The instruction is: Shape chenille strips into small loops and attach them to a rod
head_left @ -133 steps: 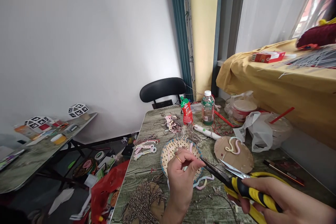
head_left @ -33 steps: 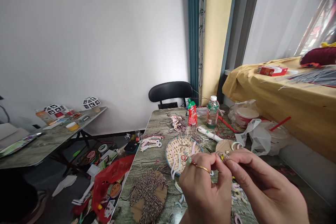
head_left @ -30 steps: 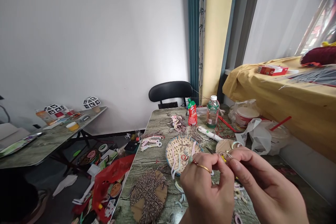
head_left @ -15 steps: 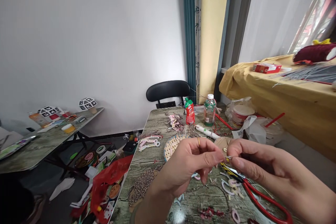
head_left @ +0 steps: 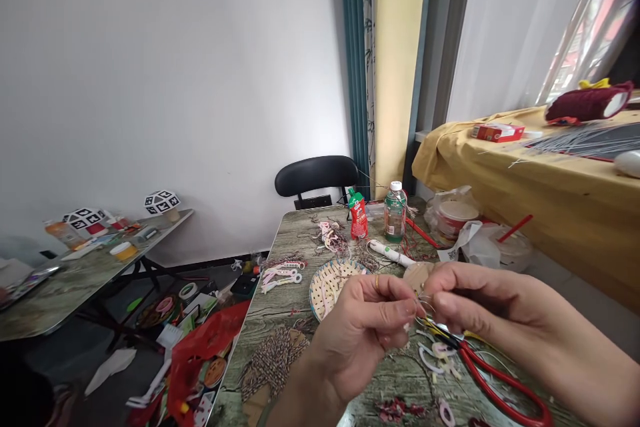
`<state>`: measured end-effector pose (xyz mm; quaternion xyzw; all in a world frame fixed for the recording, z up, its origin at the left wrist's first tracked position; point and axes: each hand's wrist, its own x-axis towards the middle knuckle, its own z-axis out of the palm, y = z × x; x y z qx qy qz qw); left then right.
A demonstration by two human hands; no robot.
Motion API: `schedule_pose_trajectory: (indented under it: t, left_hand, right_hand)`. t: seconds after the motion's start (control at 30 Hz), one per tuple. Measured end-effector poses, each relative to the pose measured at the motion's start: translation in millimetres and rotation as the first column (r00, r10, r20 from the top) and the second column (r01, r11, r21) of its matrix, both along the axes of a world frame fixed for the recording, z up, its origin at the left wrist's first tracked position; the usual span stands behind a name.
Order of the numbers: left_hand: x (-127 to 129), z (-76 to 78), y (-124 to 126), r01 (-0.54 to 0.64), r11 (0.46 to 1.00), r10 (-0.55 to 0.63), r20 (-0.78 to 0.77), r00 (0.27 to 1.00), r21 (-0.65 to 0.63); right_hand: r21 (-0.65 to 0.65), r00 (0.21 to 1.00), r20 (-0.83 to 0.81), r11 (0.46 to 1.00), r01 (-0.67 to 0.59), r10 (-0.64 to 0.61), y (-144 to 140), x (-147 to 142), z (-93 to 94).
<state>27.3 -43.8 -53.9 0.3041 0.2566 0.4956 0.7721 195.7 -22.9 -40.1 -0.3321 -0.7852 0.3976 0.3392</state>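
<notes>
My left hand (head_left: 367, 323) and my right hand (head_left: 475, 300) meet fingertip to fingertip above the table, both pinching a small thin wire ring (head_left: 425, 307) between them. A gold ring sits on a left finger. Below the fingers lie red-handled scissors (head_left: 493, 373) and loose pink and white loops (head_left: 440, 353) on the wood-patterned table (head_left: 280, 320). A round woven basket (head_left: 325, 280) lies just beyond my left hand.
A bundle of twisted yarn (head_left: 270, 360) lies near left. Farther back stand a red squeeze bottle (head_left: 357, 215), a green drink bottle (head_left: 395, 212), a white tube (head_left: 393, 253) and a black chair (head_left: 313, 177). Plastic bags and tubs (head_left: 480, 237) sit right; a second cluttered table (head_left: 75, 267) left.
Earlier my right hand held yellow-handled scissors; they are put down. Both hands now pinch the small wire piece together, and my view has shifted slightly left.
</notes>
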Motion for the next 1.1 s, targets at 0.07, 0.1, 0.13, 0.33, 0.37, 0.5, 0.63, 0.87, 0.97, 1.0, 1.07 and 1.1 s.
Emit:
schedule_pose_trajectory:
  t: [0.07, 0.1, 0.13, 0.33, 0.37, 0.5, 0.63, 0.87, 0.97, 1.0, 1.07, 1.1]
  left_hand:
    - [1.2, 0.0, -1.4, -0.045, 0.999, 0.046, 0.051, 0.998, -0.022]
    - [1.8, 0.3, -1.8, -0.062, 0.998, 0.064, 0.073, 0.995, -0.026]
    - [2.3, 0.8, -2.2, -0.079, 0.996, 0.081, 0.09, 0.993, -0.027]
    - [8.4, 2.9, -3.8, -0.205, 0.978, 0.206, 0.061, 0.977, -0.023]
    - [9.3, 2.4, -4.2, -0.219, 0.976, 0.219, 0.052, 0.974, -0.015]
    - [10.4, -1.4, -6.2, -0.238, 0.971, 0.237, 0.026, 0.971, 0.037]
    - [10.2, -2.3, -7.9, -0.222, 0.974, 0.221, 0.024, 0.975, 0.041]
    - [11.3, 3.5, -10.4, -0.186, 0.982, 0.186, 0.007, 0.983, 0.032]
    - [11.2, 3.2, -11.9, -0.154, 0.988, 0.153, 0.016, 0.988, 0.006]
    - [11.2, 2.5, -12.3, -0.138, 0.99, 0.138, 0.027, 0.99, -0.001]
    - [11.2, 0.5, -13.1, -0.099, 0.995, 0.099, 0.057, 0.993, -0.012]
    - [11.3, -0.6, -13.4, -0.08, 0.997, 0.081, 0.068, 0.994, -0.016]
  right_hand:
    - [0.223, 0.991, -0.024, 0.965, 0.137, -0.135, -0.4, -1.0, -4.7]
    - [0.343, 0.981, -0.038, 0.92, 0.191, -0.19, -1.2, -1.6, -7.7]
    - [0.446, 0.974, -0.042, 0.868, 0.218, -0.223, -2.2, -2.3, -10.7]
    - [0.724, 0.959, 0.046, 0.67, 0.162, -0.281, -6.7, -10.3, -13.6]
    - [0.748, 0.955, 0.06, 0.647, 0.15, -0.291, -6.4, -11.1, -12.0]
    - [0.792, 0.946, 0.136, 0.606, 0.075, -0.294, -5.2, -9.7, -6.3]
    - [0.799, 0.955, 0.116, 0.597, 0.072, -0.271, -5.7, -5.8, -1.6]
    - [0.768, 0.971, 0.091, 0.636, 0.074, -0.223, -8.4, -4.0, 1.0]
    - [0.744, 0.973, 0.102, 0.665, 0.063, -0.207, -9.0, -3.7, 0.4]
    - [0.73, 0.973, 0.111, 0.681, 0.06, -0.204, -9.1, -3.5, 0.3]
    - [0.696, 0.971, 0.123, 0.715, 0.062, -0.204, -9.4, -3.2, 0.4]
    - [0.683, 0.97, 0.128, 0.727, 0.066, -0.208, -9.6, -3.0, 0.6]
